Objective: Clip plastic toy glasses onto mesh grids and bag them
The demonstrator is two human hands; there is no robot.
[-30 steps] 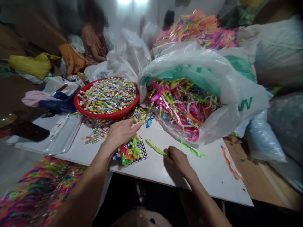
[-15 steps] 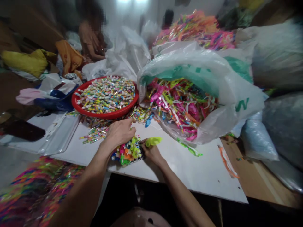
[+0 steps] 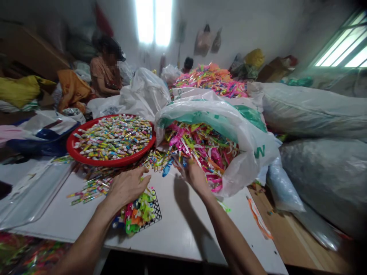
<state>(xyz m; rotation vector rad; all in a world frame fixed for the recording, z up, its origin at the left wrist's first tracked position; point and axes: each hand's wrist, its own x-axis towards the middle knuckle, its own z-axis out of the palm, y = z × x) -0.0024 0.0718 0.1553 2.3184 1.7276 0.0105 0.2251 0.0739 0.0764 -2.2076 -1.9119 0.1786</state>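
My left hand (image 3: pixel 129 185) hovers over or rests at the upper left of a black grid rack (image 3: pixel 156 214), its thumb and index finger apart. Upright, brightly coloured plastic pieces (image 3: pixel 137 214) with white tips crowd the rack. Reaching forward, my right hand (image 3: pixel 194 175) is at the front lip of a large white plastic bag (image 3: pixel 243 168). Pink, yellow and orange plastic pieces (image 3: pixel 213 154) with printed sticks fill that bag. The right fingertips are smeared and merge with the pieces, so I cannot make out a hold. A blue piece (image 3: pixel 167 168) lies just left of them.
A red basin (image 3: pixel 111 163) heaped with short printed sticks stands on the left, more sticks (image 3: pixel 88 191) spilling below. Clear plastic sleeves (image 3: pixel 34 194) lie at far left. Full sacks (image 3: pixel 323 172) line the right. Behind, a person (image 3: pixel 101 72) sits near a colourful heap (image 3: pixel 212 78).
My right hand has moved from beside the rack forward to the bag; the yellow-green piece it held no longer shows there. My left hand stays by the rack. The view has tilted up.
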